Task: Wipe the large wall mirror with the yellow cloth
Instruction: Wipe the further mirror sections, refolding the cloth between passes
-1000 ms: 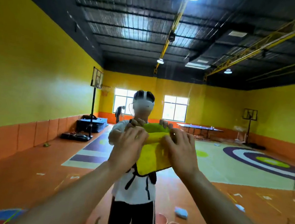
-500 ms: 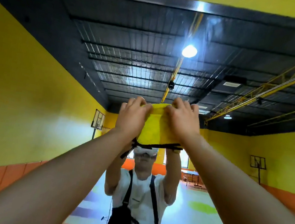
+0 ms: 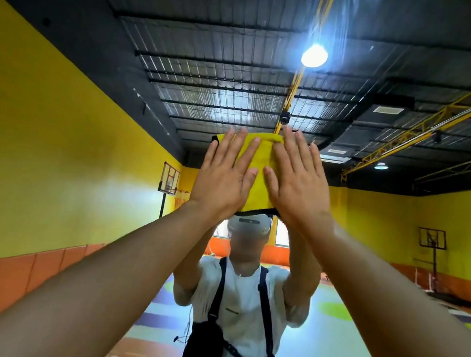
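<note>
Both arms are up, reaching. Left hand (image 3: 222, 176) and right hand (image 3: 296, 187) lie flat on the yellow cloth (image 3: 262, 155), fingers straight, thumbs nearly touching. They pin it to the large wall mirror (image 3: 80, 156), just above the reflected headset (image 3: 248, 225). The wiping stroke looks under way. Streaks (image 3: 338, 20) show well above the cloth, so the next move calls for even pressure and a steady slide.

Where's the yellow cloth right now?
In the head view, the yellow cloth is up high in the middle, pressed flat on the mirror under the left hand and right hand, above the reflected headset.
</note>
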Action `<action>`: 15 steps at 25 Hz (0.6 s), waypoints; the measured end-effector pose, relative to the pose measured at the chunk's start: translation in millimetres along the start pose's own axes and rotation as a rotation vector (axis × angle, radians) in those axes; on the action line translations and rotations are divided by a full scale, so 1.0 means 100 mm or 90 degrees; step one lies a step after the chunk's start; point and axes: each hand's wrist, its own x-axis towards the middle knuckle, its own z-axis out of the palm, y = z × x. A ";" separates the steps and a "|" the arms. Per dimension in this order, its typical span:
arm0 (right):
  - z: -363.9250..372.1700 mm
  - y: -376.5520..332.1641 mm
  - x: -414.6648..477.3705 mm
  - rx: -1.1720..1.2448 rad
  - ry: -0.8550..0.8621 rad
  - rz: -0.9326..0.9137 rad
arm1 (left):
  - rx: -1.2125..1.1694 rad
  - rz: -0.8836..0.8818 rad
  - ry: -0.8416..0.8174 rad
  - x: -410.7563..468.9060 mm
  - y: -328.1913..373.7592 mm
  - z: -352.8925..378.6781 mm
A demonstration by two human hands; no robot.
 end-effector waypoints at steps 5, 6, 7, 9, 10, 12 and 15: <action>0.01 -0.03 -0.22 0.035 0.036 0.003 | -0.005 0.006 0.014 -0.14 0.02 0.05; 0.02 -0.04 -0.30 0.035 0.041 0.004 | -0.008 0.009 0.015 -0.21 0.05 0.06; 0.02 -0.04 -0.38 0.035 0.047 0.002 | -0.009 0.012 0.013 -0.28 0.09 0.07; 0.00 -0.06 -0.55 0.032 0.052 -0.003 | -0.010 0.018 0.008 -0.43 0.14 0.10; 0.00 -0.07 -0.63 0.032 0.051 -0.006 | -0.007 0.023 0.007 -0.50 0.16 0.10; -0.01 -0.10 -0.78 0.031 0.051 -0.014 | -0.002 0.030 0.006 -0.64 0.19 0.11; -0.02 -0.15 -1.02 0.021 0.040 -0.019 | 0.003 0.037 0.000 -0.88 0.26 0.13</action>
